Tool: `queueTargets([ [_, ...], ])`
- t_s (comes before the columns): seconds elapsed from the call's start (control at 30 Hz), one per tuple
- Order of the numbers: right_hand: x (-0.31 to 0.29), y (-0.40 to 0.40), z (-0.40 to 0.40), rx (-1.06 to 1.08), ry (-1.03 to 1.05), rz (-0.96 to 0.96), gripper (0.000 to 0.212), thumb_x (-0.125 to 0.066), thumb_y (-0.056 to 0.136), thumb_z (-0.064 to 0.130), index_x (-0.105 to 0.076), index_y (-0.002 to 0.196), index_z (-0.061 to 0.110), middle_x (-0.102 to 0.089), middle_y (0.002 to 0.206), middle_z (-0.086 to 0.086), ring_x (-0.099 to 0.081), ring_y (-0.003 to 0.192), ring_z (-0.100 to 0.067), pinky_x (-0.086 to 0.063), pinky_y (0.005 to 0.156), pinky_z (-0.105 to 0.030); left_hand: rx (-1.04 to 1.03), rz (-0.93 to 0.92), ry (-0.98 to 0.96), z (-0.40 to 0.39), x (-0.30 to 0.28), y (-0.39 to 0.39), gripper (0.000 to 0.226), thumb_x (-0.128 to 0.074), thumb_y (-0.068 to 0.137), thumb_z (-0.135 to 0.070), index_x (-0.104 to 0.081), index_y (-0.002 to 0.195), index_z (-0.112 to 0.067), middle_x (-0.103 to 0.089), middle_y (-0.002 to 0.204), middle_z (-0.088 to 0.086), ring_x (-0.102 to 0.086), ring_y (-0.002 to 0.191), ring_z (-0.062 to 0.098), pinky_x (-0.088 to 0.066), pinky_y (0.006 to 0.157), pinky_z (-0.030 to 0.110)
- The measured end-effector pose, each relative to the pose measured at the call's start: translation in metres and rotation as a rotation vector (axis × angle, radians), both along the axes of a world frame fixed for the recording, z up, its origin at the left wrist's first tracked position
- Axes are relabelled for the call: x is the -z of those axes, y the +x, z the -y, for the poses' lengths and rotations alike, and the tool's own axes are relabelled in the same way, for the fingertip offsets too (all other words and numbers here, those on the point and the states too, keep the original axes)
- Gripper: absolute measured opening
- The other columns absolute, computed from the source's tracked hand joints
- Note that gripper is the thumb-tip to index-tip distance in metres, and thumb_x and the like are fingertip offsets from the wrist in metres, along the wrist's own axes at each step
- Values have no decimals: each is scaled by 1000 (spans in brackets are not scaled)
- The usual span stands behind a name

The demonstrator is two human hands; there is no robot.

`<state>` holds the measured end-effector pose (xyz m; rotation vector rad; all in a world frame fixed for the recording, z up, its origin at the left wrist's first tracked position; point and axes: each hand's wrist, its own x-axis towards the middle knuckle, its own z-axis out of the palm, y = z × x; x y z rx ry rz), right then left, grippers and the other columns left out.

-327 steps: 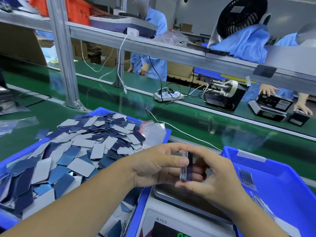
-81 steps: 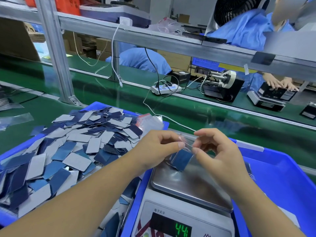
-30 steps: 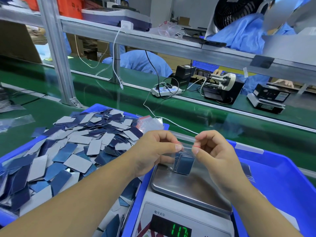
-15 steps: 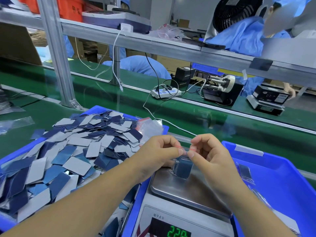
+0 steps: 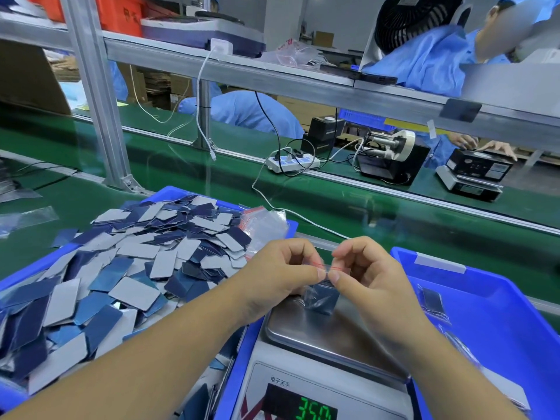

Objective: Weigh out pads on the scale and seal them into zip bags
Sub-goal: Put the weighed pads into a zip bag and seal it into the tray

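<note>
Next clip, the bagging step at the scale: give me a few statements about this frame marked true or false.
1. Both hands, left hand and right hand, pinch the zip bag at its top edge. True.
2. The bag holds dark blue pads. True.
3. The bag hangs over the right bin. False: it is above the scale pan.
4. The loose pads lie in the right bin. False: they fill the left bin.

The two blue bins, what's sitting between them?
In the head view, a digital scale sits between the pad-filled bin and the right bin, with the bagged pads on its steel pan.
</note>
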<state>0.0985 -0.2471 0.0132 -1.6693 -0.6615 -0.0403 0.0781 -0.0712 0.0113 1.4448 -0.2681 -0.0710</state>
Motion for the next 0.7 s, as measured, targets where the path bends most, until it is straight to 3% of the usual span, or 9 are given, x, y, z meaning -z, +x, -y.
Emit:
queueTargets([
  [0.17, -2, -1, 0, 8, 7, 26, 24, -68, 77, 12, -63, 85, 34, -62, 73, 8, -55, 68, -9, -49, 65, -23, -28, 70, 110, 1, 1, -1, 10, -67, 76, -18, -67, 71, -26, -58, 71, 0, -49, 66, 14, -42, 64, 26],
  [0.3, -4, -2, 1, 2, 18, 15, 25, -70, 76, 11, -63, 83, 34, -63, 71, 8, -57, 68, -9, -50, 65, -21, -55, 83, 122, 0, 2, 0, 6, -70, 76, -21, -67, 75, -17, -56, 71, 3, -50, 67, 16, -42, 67, 31],
  [0.5, -10, -1, 6, -4, 58, -4, 26, -72, 74, 9, -63, 79, 32, -66, 73, 4, -62, 72, -12, -52, 68, -21, -64, 76, 94, -5, -1, 4, 10, -76, 74, -13, -69, 69, -18, -62, 63, -5, -55, 60, 7, -46, 62, 18],
  [0.6, -11, 1, 9, 13, 65, 3, 27, -72, 73, 8, -63, 77, 33, -67, 72, 3, -62, 70, -11, -52, 67, -21, -59, 26, 61, -11, -1, 6, 25, -77, 81, -2, -73, 65, -20, -66, 67, 1, -60, 63, 12, -53, 65, 21],
  [0.7, -10, 4, 12, 20, 89, -9, 29, -74, 72, 7, -63, 74, 34, -68, 69, 4, -62, 67, -10, -52, 66, -19, -71, 6, 65, -16, -1, 7, 24, -78, 80, -1, -75, 65, -20, -65, 69, 7, -61, 65, 19, -54, 71, 28],
])
